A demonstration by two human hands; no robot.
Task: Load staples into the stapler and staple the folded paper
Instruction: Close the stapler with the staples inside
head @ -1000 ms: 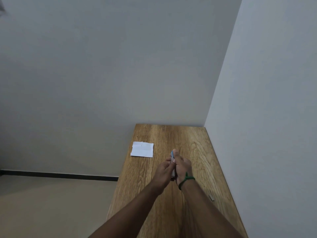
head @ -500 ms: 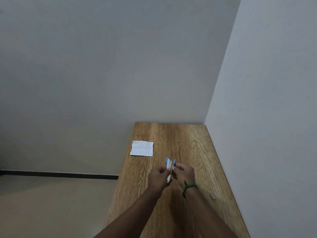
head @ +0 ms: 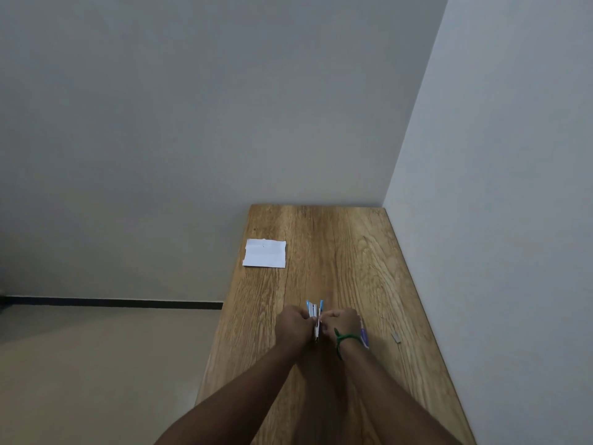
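Note:
A small blue and white stapler (head: 315,311) stands on end between my hands above the wooden table (head: 346,252), its two halves spread apart at the top. My left hand (head: 293,324) grips its left half. My right hand (head: 341,322), with a green band at the wrist, grips the right half. A folded white paper (head: 264,257) lies flat near the table's far left edge, well beyond both hands. A short grey strip of staples (head: 397,337) lies on the table to the right of my right wrist.
A purple and white object (head: 364,337) peeks out from behind my right wrist. White walls (head: 497,187) close the table's far end and right side. The table's left edge drops off to a beige floor (head: 96,364).
The stapler was held shut a second ago; its two halves have since been pulled apart. Both hands have drawn back slightly toward me.

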